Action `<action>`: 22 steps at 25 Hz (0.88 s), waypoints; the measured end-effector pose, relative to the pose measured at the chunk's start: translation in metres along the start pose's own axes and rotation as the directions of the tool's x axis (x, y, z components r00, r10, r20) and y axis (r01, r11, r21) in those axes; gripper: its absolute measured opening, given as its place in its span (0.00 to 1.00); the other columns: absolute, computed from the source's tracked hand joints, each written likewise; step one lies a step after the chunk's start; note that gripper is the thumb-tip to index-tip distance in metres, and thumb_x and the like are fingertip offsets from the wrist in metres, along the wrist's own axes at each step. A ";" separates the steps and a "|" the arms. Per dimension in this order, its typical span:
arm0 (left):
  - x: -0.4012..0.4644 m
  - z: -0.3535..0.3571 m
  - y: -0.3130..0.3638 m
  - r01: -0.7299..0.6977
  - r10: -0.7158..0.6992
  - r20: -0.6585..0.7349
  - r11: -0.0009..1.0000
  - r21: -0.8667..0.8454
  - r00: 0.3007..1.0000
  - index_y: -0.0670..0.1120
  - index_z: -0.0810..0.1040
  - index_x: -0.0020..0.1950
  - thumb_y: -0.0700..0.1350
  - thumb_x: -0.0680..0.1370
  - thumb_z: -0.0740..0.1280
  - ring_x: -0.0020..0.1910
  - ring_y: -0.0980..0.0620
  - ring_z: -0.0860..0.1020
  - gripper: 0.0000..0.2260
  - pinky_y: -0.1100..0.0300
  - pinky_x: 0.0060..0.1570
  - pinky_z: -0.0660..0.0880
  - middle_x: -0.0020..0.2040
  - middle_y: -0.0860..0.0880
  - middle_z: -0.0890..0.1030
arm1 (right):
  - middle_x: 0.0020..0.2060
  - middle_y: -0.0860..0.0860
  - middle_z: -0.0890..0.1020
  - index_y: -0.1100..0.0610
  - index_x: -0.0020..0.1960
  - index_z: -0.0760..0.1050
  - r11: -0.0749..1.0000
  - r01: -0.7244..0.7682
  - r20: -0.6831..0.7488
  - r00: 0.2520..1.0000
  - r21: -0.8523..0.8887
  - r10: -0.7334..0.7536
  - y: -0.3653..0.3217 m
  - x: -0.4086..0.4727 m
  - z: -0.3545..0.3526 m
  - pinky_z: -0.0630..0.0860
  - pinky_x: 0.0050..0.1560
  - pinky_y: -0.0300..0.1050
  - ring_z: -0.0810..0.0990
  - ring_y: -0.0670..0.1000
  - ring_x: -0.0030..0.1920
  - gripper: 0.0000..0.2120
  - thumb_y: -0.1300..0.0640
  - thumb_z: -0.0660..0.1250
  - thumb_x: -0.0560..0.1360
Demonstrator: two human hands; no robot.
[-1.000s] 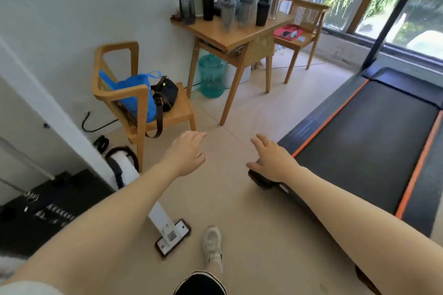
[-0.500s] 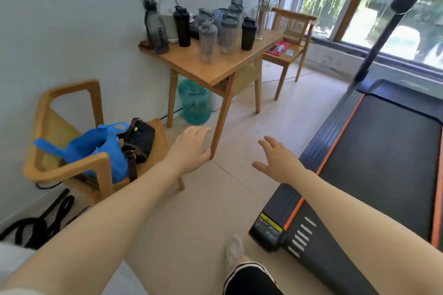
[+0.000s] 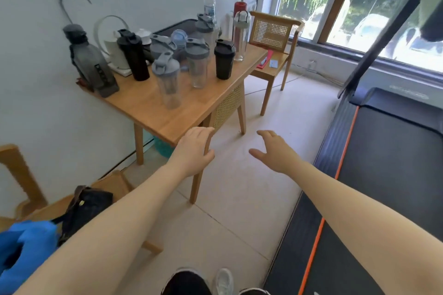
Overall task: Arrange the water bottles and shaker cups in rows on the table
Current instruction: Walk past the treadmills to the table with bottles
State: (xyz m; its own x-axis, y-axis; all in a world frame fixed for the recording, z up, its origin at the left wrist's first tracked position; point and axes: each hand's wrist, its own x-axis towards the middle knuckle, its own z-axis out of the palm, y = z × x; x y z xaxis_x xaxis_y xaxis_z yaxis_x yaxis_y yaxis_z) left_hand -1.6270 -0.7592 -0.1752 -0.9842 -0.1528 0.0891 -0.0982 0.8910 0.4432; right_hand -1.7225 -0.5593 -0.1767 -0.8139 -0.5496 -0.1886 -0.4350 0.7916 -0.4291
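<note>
A wooden table [image 3: 153,105] stands against the white wall with several bottles and shaker cups bunched on it. Among them are a big grey bottle [image 3: 90,62] at the left, a tall black shaker [image 3: 134,55], two clear shakers with grey lids [image 3: 167,84] [image 3: 198,64], a short black cup [image 3: 224,60], a clear bottle with a white lid [image 3: 241,36] and a red-capped water bottle [image 3: 209,0]. My left hand [image 3: 193,151] hovers at the table's near corner, empty, fingers loosely apart. My right hand [image 3: 275,151] is spread open over the floor to the right.
A treadmill [image 3: 383,163] fills the right side. A wooden chair [image 3: 273,31] stands beyond the table by the window. Another chair at the lower left holds a black bag [image 3: 86,208] and a blue bag [image 3: 26,246]. A teal bin [image 3: 163,148] sits under the table.
I have walked closer to the table, which now looks larger and nearer. Both hands stay raised and empty, the left now level with the table's near corner.
</note>
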 end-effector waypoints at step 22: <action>0.499 -0.026 -0.033 -0.161 0.122 -0.426 0.985 -0.056 0.896 0.42 0.73 0.61 0.46 0.74 0.60 0.58 0.51 0.73 0.17 0.66 0.58 0.66 0.58 0.45 0.78 | 0.63 0.56 0.74 0.59 0.64 0.70 0.944 0.312 -0.303 0.915 0.108 -0.267 0.081 0.487 -0.196 0.66 0.65 0.45 0.71 0.56 0.64 0.18 0.57 0.63 0.75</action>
State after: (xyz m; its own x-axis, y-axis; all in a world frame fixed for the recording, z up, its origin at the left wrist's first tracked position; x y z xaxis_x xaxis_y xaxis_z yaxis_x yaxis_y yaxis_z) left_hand -2.1107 -0.8756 -0.1224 -0.8315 -0.2108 0.5140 0.0695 0.8785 0.4727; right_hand -2.2297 -0.7109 -0.1307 -0.7448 -0.6334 0.2098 -0.6227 0.5469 -0.5597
